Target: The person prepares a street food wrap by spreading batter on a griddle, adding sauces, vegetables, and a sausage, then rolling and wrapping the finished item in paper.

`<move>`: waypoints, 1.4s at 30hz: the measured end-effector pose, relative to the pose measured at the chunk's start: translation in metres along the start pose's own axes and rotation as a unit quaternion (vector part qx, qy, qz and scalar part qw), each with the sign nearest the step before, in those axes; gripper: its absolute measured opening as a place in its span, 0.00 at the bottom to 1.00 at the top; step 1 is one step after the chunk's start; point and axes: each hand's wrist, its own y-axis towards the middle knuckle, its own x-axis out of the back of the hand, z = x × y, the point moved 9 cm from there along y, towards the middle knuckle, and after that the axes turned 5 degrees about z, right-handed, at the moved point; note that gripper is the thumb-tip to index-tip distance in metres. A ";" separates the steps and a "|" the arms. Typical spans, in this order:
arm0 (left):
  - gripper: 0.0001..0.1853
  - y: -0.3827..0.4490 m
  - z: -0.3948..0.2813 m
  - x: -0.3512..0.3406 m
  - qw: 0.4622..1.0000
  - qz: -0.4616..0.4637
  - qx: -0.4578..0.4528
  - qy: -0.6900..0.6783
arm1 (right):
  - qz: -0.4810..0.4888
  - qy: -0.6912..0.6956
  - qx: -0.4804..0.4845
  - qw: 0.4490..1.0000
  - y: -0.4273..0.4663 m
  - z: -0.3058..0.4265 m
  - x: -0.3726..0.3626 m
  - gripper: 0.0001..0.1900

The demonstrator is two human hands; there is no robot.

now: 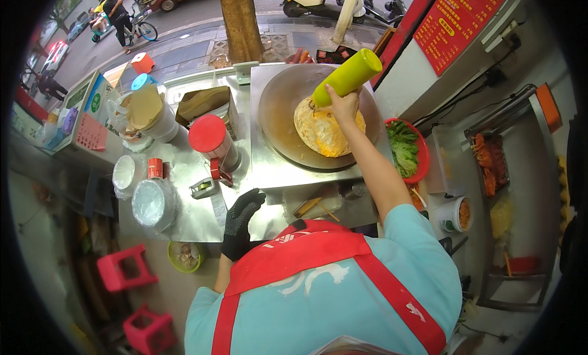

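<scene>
My right hand (343, 104) grips a yellow-green squeeze bottle (350, 75), tilted with its lower end over a round flatbread (321, 134) that has egg on it. Brown sauce shows on the bread near the bottle's end. The bread lies on a round griddle (279, 111) set in a steel top. My left hand (242, 221), in a black dotted glove, rests by the counter's near edge and holds nothing that I can see; its fingers lie close together, bent slightly. Near it are a tape dispenser (204, 188) and a printed paper slip (219, 210).
Left on the steel counter (193, 226) stand a red-lidded container (207, 133), plastic-wrapped stacks of bowls (154, 205) and a cardboard box (226, 97). A red basin of lettuce (406, 148) sits right of the griddle. Pink stools (127, 267) stand on the floor at left. People and scooters are on the street beyond.
</scene>
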 end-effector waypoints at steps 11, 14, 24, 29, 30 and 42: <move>0.20 0.012 0.005 0.005 1.000 0.009 0.009 0.027 | 0.072 -0.084 0.028 0.993 -0.029 0.023 0.070 0.27; 0.20 0.020 0.000 -0.015 0.998 0.051 0.015 0.024 | 0.131 0.012 -0.026 0.991 -0.045 0.014 0.050 0.24; 0.18 0.019 -0.008 -0.017 0.999 0.048 0.006 0.016 | -0.034 -0.049 0.012 0.998 -0.008 -0.009 0.108 0.22; 0.18 0.016 0.015 -0.007 0.999 0.036 0.032 -0.017 | 0.074 -0.004 -0.020 0.997 -0.055 0.009 0.097 0.26; 0.18 0.016 0.014 -0.010 0.998 0.042 0.033 -0.014 | 0.081 0.011 0.003 0.997 -0.058 0.013 0.089 0.26; 0.17 0.017 0.005 -0.037 0.992 0.127 0.018 0.001 | -0.097 0.278 -0.157 0.943 -0.016 -0.022 0.116 0.21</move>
